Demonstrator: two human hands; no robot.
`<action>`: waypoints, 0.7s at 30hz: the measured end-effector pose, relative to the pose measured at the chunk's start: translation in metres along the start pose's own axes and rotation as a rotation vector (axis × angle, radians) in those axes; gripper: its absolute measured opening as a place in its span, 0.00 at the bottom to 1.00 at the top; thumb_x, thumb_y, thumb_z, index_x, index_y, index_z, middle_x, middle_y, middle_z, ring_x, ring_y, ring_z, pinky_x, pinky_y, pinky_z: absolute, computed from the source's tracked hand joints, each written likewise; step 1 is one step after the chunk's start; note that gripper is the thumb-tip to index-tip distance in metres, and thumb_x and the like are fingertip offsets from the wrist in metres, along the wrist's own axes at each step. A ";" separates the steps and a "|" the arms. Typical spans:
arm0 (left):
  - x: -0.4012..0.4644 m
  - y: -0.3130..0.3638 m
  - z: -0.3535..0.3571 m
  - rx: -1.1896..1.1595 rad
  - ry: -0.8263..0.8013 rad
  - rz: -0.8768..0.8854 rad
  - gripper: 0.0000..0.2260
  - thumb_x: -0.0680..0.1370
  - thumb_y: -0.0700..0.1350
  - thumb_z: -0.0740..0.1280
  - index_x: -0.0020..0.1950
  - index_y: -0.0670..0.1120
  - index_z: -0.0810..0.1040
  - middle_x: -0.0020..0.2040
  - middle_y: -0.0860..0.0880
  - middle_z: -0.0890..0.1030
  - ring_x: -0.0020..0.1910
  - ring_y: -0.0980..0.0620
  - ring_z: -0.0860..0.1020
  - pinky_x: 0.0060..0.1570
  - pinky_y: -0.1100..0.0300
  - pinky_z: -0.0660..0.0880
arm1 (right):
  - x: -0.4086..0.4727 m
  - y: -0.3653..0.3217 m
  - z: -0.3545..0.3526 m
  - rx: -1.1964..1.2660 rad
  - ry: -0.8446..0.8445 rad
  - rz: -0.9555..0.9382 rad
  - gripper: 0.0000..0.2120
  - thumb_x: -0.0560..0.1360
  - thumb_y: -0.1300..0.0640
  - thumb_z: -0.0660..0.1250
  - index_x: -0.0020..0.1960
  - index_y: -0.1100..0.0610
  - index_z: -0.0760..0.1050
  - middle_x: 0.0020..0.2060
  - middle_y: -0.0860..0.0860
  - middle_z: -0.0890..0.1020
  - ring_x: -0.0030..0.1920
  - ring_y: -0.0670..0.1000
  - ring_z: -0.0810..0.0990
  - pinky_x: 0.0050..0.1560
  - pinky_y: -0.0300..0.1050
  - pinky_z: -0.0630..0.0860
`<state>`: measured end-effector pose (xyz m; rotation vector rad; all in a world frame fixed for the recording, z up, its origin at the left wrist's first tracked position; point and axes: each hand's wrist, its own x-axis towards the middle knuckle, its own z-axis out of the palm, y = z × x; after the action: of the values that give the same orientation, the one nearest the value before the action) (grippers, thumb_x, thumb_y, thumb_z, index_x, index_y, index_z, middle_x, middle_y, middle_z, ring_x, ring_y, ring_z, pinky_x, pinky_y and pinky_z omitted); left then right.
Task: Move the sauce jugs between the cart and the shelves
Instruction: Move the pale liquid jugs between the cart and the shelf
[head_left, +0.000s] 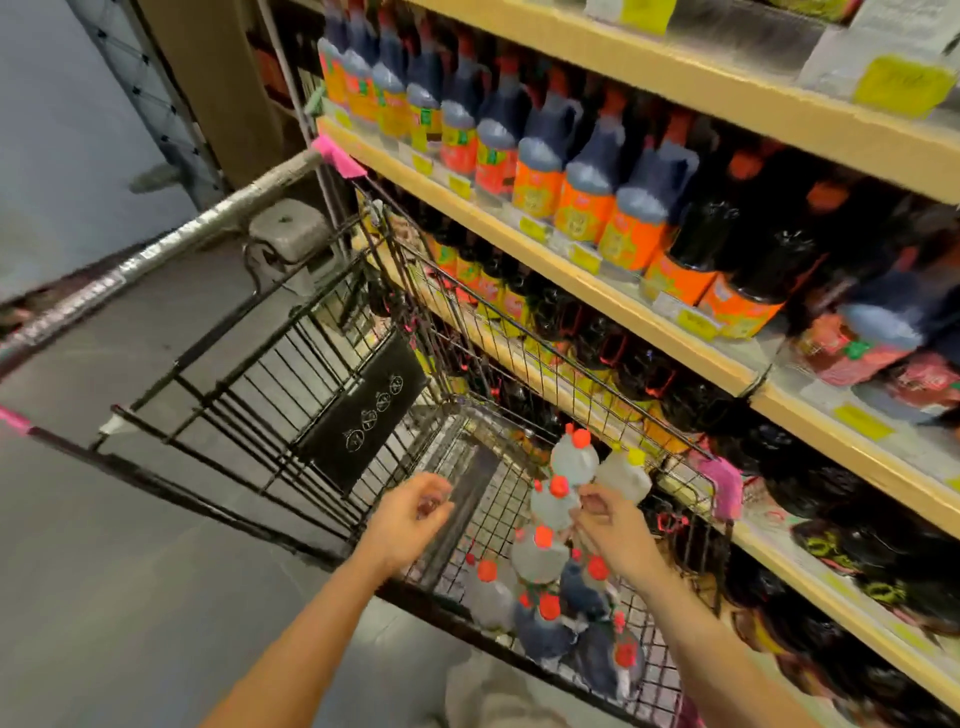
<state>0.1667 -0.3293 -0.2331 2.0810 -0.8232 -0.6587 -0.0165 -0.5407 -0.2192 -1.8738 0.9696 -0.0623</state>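
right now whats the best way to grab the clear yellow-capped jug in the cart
Take the clear yellow-capped plastic jug by its neck, under the cap, coming from above. It stands upright against the black wire cart wall nearest the shelves, with red-capped jugs crowding its sides. The right hand is nearest.

Wire cart (395, 322) parked right against the shelves (613, 291). Cluster of jugs (540, 556) in the basket, red caps mostly (one yellow cap near the far wall). Right hand (608, 525) over the jugs, fingers curled, grip unclear through blur. Left hand (410, 519) above the basket, loosely curled, holding nothing. Shelf rows hold dark sauce jugs (587, 182) with orange labels.
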 end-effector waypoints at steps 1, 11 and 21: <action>0.007 -0.001 0.000 -0.014 -0.004 -0.002 0.13 0.75 0.41 0.70 0.46 0.60 0.74 0.36 0.59 0.77 0.36 0.70 0.74 0.38 0.75 0.69 | 0.009 0.001 0.000 -0.022 -0.016 0.007 0.09 0.74 0.60 0.68 0.54 0.54 0.75 0.48 0.51 0.79 0.53 0.51 0.77 0.52 0.42 0.75; 0.063 -0.017 0.009 -0.069 -0.074 -0.145 0.04 0.77 0.41 0.67 0.52 0.46 0.77 0.40 0.49 0.80 0.37 0.54 0.77 0.43 0.54 0.78 | 0.088 0.028 0.030 -0.431 -0.196 0.045 0.25 0.76 0.58 0.64 0.71 0.58 0.63 0.66 0.55 0.71 0.64 0.56 0.71 0.59 0.43 0.69; 0.112 -0.044 0.009 -0.112 -0.294 -0.220 0.04 0.78 0.40 0.65 0.51 0.48 0.76 0.38 0.50 0.77 0.33 0.57 0.73 0.35 0.60 0.73 | 0.113 0.042 0.055 -0.818 -0.268 0.139 0.18 0.79 0.61 0.54 0.69 0.58 0.60 0.59 0.57 0.77 0.55 0.58 0.79 0.51 0.50 0.77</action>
<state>0.2486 -0.3954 -0.2927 2.0167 -0.7023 -1.1249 0.0598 -0.5806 -0.3202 -2.4448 1.0104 0.7530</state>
